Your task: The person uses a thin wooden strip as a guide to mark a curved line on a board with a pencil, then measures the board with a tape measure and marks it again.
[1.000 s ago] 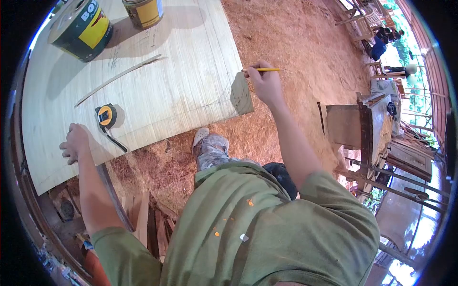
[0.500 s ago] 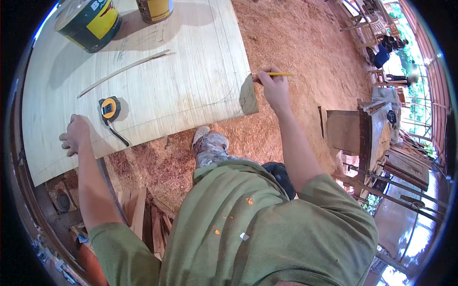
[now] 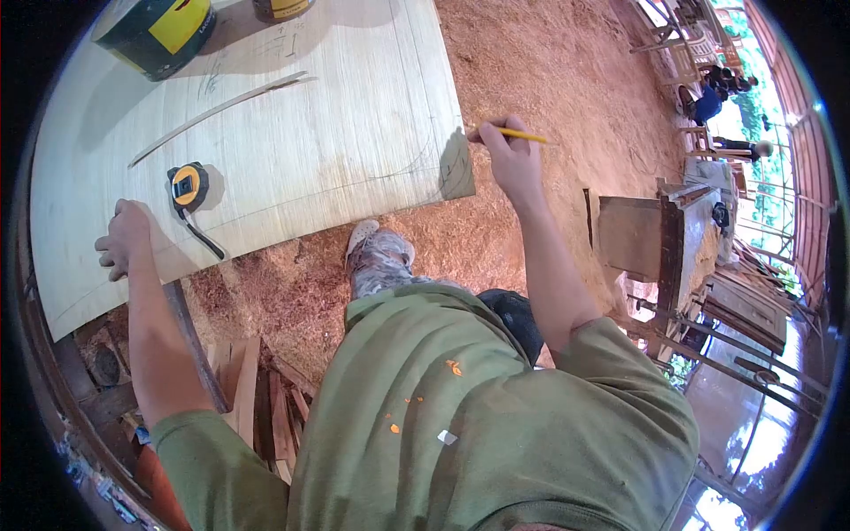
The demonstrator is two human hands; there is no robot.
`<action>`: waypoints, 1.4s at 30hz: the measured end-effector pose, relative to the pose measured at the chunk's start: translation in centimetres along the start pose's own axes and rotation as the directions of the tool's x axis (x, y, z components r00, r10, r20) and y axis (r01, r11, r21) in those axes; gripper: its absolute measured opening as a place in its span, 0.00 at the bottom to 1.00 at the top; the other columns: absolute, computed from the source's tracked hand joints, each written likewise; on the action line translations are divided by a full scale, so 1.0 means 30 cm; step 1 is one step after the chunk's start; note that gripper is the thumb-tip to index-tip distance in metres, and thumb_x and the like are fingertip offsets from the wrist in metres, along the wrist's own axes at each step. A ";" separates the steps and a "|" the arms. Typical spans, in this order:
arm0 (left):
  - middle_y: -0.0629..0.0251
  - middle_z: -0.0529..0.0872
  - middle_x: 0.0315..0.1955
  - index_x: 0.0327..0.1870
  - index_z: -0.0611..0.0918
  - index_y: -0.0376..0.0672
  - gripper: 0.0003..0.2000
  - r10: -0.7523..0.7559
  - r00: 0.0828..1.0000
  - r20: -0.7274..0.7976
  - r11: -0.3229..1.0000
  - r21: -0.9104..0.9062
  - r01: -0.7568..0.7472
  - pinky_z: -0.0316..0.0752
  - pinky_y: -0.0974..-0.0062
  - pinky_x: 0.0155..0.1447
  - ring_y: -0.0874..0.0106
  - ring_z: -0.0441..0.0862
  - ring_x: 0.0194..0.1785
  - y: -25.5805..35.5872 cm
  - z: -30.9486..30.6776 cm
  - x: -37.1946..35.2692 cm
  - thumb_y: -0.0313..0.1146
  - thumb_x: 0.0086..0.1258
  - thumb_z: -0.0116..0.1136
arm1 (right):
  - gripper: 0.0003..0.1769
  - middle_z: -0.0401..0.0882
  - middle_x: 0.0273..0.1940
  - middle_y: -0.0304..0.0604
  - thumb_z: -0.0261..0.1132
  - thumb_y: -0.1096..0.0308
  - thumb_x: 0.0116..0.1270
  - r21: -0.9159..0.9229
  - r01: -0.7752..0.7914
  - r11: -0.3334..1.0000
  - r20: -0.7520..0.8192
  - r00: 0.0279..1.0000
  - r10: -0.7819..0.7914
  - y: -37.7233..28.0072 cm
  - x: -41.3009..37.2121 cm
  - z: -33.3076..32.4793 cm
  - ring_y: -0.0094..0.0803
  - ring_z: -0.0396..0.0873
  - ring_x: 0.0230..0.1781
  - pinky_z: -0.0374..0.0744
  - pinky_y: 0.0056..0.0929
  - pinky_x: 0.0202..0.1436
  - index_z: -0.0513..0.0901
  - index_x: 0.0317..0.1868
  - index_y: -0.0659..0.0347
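Note:
My right hand (image 3: 511, 162) pinches a yellow pencil (image 3: 526, 135) just off the right edge of a pale wooden panel (image 3: 292, 164). One end of the pencil points away to the right, over the floor. Pencil lines, some of them curved, run along the panel's edges and its near right corner. On the panel's left part rests my left hand (image 3: 126, 237), its fingers slightly apart and bent. Beside that hand lies a yellow and black tape measure (image 3: 188, 186) with a black strap. A thin wooden strip (image 3: 212, 117) lies farther back.
A large dark green can (image 3: 159, 37) and a smaller brown can (image 3: 283, 8) stand on the panel's far side. Below the panel are wood offcuts (image 3: 243, 389). Sawdust (image 3: 522, 71) covers the floor. Wooden furniture (image 3: 630, 234) stands at right, with people (image 3: 708, 102) in the distance.
The whole view has shifted a little, so the panel and cans sit farther up and left. The pencil in my right hand has tilted slightly. My left hand stays on the panel.

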State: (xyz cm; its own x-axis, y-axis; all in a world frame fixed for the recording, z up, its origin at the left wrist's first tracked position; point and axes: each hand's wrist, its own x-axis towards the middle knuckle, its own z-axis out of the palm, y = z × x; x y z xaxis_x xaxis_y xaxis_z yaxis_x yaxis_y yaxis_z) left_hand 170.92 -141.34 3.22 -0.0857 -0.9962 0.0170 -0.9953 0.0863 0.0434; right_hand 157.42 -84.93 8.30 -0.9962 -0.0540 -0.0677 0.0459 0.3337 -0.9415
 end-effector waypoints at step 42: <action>0.43 0.63 0.75 0.66 0.83 0.44 0.32 0.032 0.999 0.007 0.999 -0.014 -0.032 0.52 0.28 0.74 0.40 0.62 0.74 -0.006 -0.004 0.005 0.57 0.74 0.40 | 0.15 0.86 0.32 0.45 0.66 0.63 0.76 -0.153 -0.035 0.988 -0.028 0.999 0.031 0.076 0.030 0.017 0.27 0.85 0.32 0.83 0.28 0.41 0.82 0.42 0.71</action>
State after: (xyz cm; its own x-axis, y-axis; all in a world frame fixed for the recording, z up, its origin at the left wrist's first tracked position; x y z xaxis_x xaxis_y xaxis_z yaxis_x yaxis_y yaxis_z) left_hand 171.10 -141.50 3.33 -0.1182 -0.9929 0.0118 -0.9913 0.1187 0.0567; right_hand 156.67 -84.71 5.92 -0.9960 -0.0172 -0.0873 0.0687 0.4753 -0.8772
